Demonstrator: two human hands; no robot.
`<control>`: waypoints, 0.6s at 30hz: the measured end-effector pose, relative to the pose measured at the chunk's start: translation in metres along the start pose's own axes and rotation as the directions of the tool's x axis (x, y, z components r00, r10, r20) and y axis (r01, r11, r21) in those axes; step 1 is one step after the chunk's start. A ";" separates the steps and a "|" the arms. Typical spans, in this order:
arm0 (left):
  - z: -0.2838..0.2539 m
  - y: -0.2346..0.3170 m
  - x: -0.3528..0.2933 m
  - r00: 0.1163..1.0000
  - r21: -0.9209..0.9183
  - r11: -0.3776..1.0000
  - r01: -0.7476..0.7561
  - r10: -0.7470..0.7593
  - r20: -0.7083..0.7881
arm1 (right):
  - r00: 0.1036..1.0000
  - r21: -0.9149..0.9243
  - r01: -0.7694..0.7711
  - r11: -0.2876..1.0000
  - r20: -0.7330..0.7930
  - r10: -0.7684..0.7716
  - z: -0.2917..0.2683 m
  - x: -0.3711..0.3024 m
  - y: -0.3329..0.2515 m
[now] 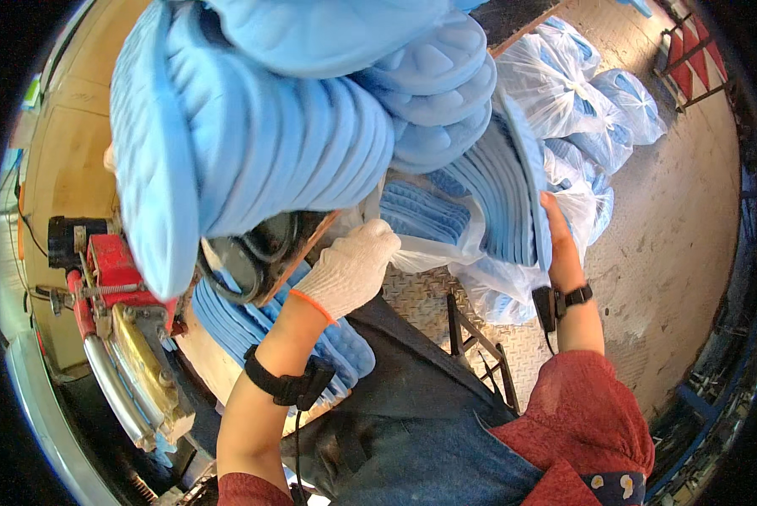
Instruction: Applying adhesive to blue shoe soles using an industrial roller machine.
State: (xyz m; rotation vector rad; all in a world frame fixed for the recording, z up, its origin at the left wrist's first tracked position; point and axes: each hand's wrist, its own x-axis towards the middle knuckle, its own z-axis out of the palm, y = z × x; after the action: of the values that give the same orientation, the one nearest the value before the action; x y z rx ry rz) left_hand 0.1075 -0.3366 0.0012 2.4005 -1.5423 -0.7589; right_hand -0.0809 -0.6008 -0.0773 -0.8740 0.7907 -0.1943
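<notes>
My left hand (357,261), in a white knit glove with an orange cuff, is closed on the edge of a clear plastic bag (421,257). Blue padded pieces (425,211), shaped somewhat like insoles, lie inside its mouth. On the right, my bare right hand (564,244) grips a stack of similar blue pieces (509,190) from its outer side. The stack stands on edge at the bag's opening; most of that hand's fingers are hidden behind it. Large piles of blue padded pieces (269,143) rise just beyond my left hand.
Tied clear bags of blue pieces (560,76) lie on the floor at the far right. A red machine part (117,266) with a metal bar stands at the left by a wooden board (75,160). More blue pieces (345,350) lie below my left wrist. A dark metal stand (480,346) is near my lap.
</notes>
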 end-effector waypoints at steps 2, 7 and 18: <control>0.001 0.005 -0.006 0.996 -0.005 0.999 0.045 -0.045 0.072 | 0.993 0.110 0.010 0.994 -0.119 0.003 -0.007 -0.012 0.003; -0.005 0.038 -0.035 0.997 -0.011 0.999 -0.050 0.049 -0.063 | 0.974 0.213 0.078 0.974 -0.223 -0.030 -0.022 -0.056 0.014; 0.010 0.106 -0.191 0.957 -0.885 0.441 -0.147 -0.162 -0.239 | 0.655 -0.573 0.751 0.327 0.707 -0.266 0.109 -0.196 0.020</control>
State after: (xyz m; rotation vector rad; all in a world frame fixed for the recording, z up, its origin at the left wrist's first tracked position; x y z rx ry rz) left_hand -0.0442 -0.2121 0.0971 1.5571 -0.6587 -0.8669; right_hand -0.1466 -0.4315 0.0556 -2.0714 -0.0321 -0.1447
